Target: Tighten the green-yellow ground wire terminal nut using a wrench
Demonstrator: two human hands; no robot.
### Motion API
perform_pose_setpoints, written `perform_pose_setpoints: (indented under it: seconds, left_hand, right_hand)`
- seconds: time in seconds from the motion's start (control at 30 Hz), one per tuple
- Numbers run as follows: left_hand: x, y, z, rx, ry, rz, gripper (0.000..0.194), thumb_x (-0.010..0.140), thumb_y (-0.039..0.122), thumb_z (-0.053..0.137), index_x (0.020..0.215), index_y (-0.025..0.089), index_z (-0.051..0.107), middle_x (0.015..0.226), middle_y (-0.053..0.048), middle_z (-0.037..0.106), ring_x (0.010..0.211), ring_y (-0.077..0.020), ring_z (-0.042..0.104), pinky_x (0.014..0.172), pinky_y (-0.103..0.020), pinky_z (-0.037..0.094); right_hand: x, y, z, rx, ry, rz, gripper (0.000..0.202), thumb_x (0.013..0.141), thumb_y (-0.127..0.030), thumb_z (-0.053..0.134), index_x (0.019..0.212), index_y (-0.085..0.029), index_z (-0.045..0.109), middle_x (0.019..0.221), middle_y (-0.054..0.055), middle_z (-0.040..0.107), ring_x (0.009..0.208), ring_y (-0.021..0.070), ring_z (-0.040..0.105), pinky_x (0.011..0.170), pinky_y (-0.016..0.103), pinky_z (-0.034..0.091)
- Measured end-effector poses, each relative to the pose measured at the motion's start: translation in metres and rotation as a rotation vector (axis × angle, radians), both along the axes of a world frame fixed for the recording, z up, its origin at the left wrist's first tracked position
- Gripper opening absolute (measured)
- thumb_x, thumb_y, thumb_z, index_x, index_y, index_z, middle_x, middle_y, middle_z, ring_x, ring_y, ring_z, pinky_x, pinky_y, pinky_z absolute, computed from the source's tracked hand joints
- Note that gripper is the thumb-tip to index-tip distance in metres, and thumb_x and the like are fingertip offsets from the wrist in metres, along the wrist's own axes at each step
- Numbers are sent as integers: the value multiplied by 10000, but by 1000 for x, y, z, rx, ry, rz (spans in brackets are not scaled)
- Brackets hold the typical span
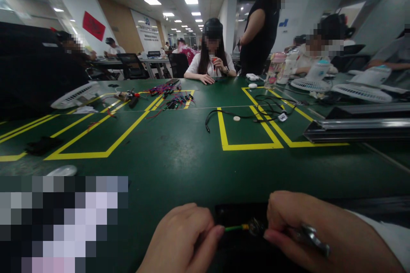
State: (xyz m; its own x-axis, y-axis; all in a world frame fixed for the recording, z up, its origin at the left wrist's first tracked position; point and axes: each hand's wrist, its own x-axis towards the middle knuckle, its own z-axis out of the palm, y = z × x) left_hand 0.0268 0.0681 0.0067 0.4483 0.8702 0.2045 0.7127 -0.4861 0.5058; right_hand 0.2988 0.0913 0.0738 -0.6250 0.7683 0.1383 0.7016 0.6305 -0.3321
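Observation:
At the near edge of the table, my left hand (185, 239) is closed, thumb and finger pinching a thin green wire (233, 228). The wire runs right to a yellow end touching a small dark, tangled-looking piece (256, 227). My right hand (296, 221) is closed beside that piece, fingers curled down. A shiny metal piece (315, 239) sticks out under its palm; the rest of it is hidden, so I cannot tell its kind or whether it joins the dark piece. Black material (237, 253) lies below both hands.
Yellow tape (251, 147) marks the green table (173, 162). Black cables (265, 108) and metal rails (365, 124) lie right, near fans (312, 78). Bundled wires (177, 101) lie farther back. A person (213, 57) sits opposite; another (261, 29) stands behind.

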Motion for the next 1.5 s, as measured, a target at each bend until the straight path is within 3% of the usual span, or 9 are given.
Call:
perform_pose_setpoints:
  seconds: [0.13,0.3,0.47,0.6,0.77,0.9,1.1,1.33,1.5]
  left_hand:
    - [0,0,-1,5,-1,10,340,1059,197,514,735,226,612,702,-10,727,623,-189,698,590,-273,442]
    - [-1,-1,-3,10,-2,29,329,1039,207,522,727,226,627,690,-15,729,613,-199,705,581,-275,442]
    - [-1,-1,-4,13,8,35,329,1030,214,523,718,224,625,675,-17,721,599,-203,698,582,-280,439]
    - [-2,1,-4,8,14,33,317,1034,219,523,739,223,640,697,-26,734,620,-213,709,592,-287,450]
    - [-3,2,-4,-25,9,10,354,1069,231,504,731,227,611,717,-23,732,648,-209,714,599,-287,458]
    - [-5,-1,-5,-28,12,-3,325,1076,219,512,768,227,619,742,-10,730,670,-197,700,616,-286,449]
    - [-7,0,-6,-26,14,-24,320,1071,203,541,756,230,593,719,13,705,646,-176,672,606,-278,424]
    - [-6,-1,-3,-4,18,-15,331,1076,204,535,752,229,596,710,16,703,643,-173,680,610,-275,435]
    - [-2,0,-2,5,-2,8,326,1052,193,537,736,227,609,688,8,711,611,-178,682,588,-273,433]
  right_hand:
    - [6,5,0,5,-8,92,229,865,-57,720,819,-264,631,715,-49,707,518,157,647,484,220,466]
    - [10,12,1,34,-18,228,221,809,-71,771,765,-235,629,685,-26,703,480,140,572,449,230,366]
    - [5,14,7,29,-49,316,238,773,-12,801,771,-206,664,703,16,764,566,177,660,504,250,412]
    - [10,15,9,15,-24,275,233,829,-30,768,804,-227,647,734,-12,752,565,159,665,513,229,445]
    - [18,6,3,-6,99,7,211,942,-111,720,862,-283,627,721,-85,721,528,129,648,490,191,473]
    - [11,-4,-9,59,241,-100,202,880,-129,722,804,-300,647,645,-106,700,450,123,631,442,190,472]
    - [4,-5,-17,118,316,-87,221,808,-96,700,759,-303,639,589,-125,683,392,102,604,395,157,442]
    - [0,-3,-2,121,137,-2,290,746,-27,781,710,-267,621,573,-102,667,370,102,586,367,156,412]
    - [4,6,3,-3,26,114,244,826,-52,772,774,-251,640,685,-60,695,477,132,596,449,196,415]
